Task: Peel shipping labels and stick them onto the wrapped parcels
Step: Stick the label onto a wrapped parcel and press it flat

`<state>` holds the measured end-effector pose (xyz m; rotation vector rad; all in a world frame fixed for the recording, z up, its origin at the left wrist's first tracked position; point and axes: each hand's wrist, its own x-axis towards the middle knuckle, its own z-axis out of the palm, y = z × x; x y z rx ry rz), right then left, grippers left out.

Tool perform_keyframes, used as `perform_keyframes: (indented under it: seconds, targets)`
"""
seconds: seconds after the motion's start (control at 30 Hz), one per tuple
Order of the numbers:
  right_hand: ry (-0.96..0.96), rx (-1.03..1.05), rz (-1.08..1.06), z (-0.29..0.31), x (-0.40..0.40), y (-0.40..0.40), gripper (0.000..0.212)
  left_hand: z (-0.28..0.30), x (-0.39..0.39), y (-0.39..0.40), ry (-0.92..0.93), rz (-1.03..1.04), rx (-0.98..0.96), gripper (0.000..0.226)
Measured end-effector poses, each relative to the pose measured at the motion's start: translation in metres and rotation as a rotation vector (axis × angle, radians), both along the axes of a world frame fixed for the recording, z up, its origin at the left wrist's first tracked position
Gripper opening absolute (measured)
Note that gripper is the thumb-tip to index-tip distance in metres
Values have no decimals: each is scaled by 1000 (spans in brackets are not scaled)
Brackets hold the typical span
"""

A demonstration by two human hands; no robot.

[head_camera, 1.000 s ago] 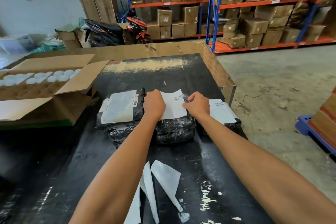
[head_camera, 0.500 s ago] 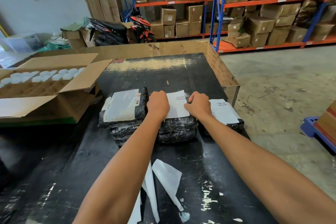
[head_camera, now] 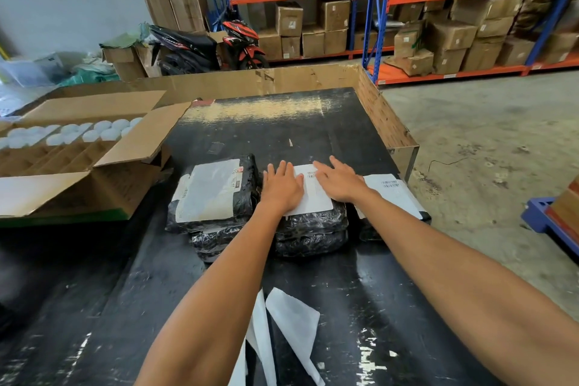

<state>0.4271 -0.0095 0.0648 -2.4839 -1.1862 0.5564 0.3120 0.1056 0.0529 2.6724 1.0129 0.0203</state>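
We note both hands flat on the middle parcel (head_camera: 310, 229), a black-wrapped bundle on the black desk (head_camera: 360, 291). Left hand (head_camera: 282, 188) lies with fingers straight and spread, palm down on the left edge of the white shipping label (head_camera: 313, 194). Right hand (head_camera: 340, 180) likewise flat, fingers extended, pressing the label's right side. The label sits on top of the middle parcel, between the two hands. Left of the middle parcel: a second black parcel (head_camera: 216, 194), labelled, touching it. Right of it: a third labelled parcel (head_camera: 394, 194), partly hidden by the right forearm. Nearer us than the middle parcel, white backing sheets (head_camera: 294, 323) lie on the desk. Far left of it: an open cardboard box (head_camera: 94, 147).
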Motion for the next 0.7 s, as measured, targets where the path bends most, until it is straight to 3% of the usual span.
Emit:
perform_keyframes:
  seconds: [0.23,0.43,0.7]
  targets:
    - [25,-28,-121,-5,5,1,54,-4,0,0,-48,55,-48,65]
    - [87,-2,-27,-15,-9,-4,74,-2,-6,-7,-55,8,-3,63]
    - [-74,133,-34,-29,-30,-27,72,-7,-16,-16,-89,13,105,59]
